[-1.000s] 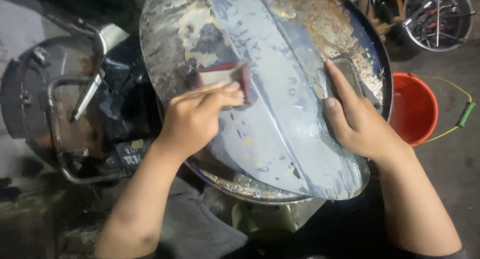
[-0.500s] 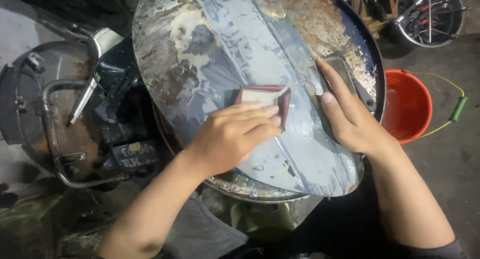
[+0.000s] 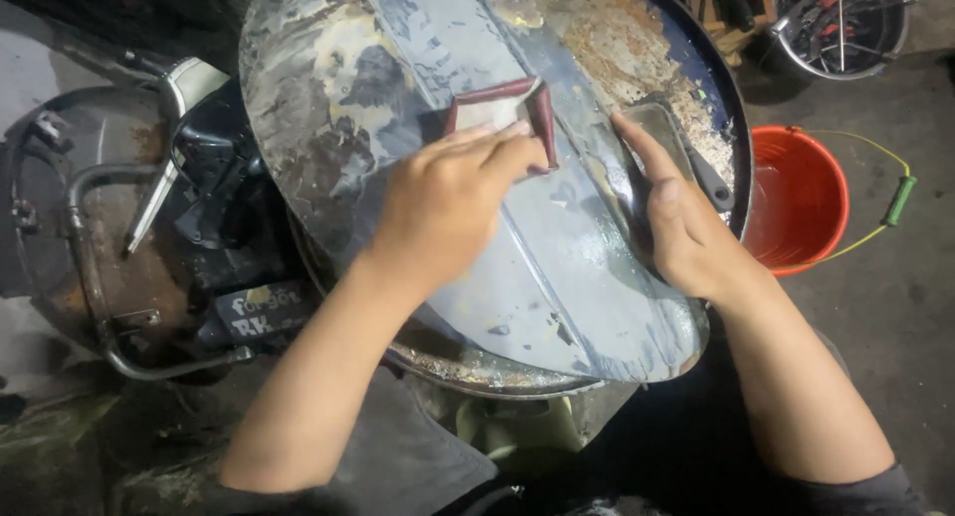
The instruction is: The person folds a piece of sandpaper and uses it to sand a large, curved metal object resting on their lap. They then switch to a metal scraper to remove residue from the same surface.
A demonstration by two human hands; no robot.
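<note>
Two bare hands work on one curved metal panel [image 3: 557, 277], grey-blue with worn paint and rust. On the left hand [image 3: 448, 203] the fingers [image 3: 492, 143] lie close together and press flat on one folded piece of sandpaper [image 3: 502, 106], dark red on its outer face and pale inside; the sheet sits on the upper middle of the panel, just left of the raised ridge. On the right hand [image 3: 686, 232] the fingers are stretched out together and rest flat on the panel's right half, the fingertips beside one dark block-shaped tool [image 3: 686, 143] that lies near the rusty patch; this hand grips nothing.

One panel, one sandpaper sheet, one block tool. Its long axis, marked by the ridge, runs from the upper left, far from the person, down to the lower right, where its rounded tip ends near the right forearm. It lies on a round metal drum top [image 3: 477, 372] that serves as the surface.

One orange bucket [image 3: 806, 203] with a yellow wire handle stands on the floor to the right, and one motorcycle frame [image 3: 129, 237] lies to the left.
</note>
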